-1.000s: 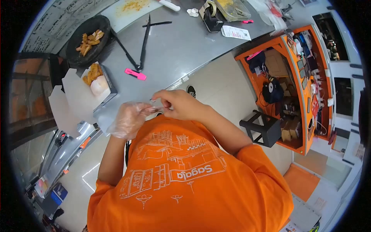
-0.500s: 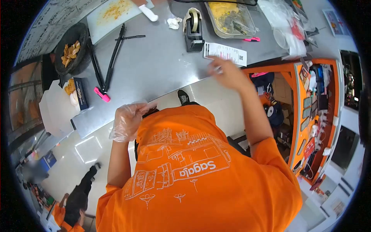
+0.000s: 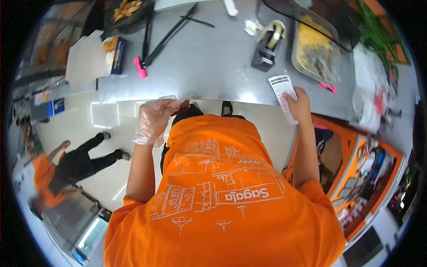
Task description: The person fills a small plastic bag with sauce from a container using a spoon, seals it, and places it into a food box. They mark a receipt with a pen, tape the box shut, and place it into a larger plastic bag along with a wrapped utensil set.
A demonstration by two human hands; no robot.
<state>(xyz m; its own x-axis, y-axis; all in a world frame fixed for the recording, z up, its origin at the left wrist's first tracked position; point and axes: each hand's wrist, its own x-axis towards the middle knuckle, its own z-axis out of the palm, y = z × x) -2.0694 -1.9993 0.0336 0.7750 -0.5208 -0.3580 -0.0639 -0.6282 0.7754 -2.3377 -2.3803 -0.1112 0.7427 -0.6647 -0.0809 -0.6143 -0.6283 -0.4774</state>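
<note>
My right hand is bare and closed on a white printed receipt, held between thumb and fingers at the table's front edge. The slip hangs partly over that edge. My left hand wears a loose clear plastic glove and is closed in front of my waist, just off the table. Thin clear plastic sticks out at its fingertips; whether this is the glove's own tips or a separate piece, I cannot tell. A black tape dispenser stands beyond the receipt. Right of it sits a clear plastic container with yellow food.
Black tongs and a pink highlighter lie on the steel table. An open food box and a dark bowl of fried pieces stand left. Orange shelving is right; another person is behind left.
My right hand has taken hold of the receipt and drawn it toward the table's front edge. The view has swung, so the table things appear further right. My left hand stays closed near my waist.
</note>
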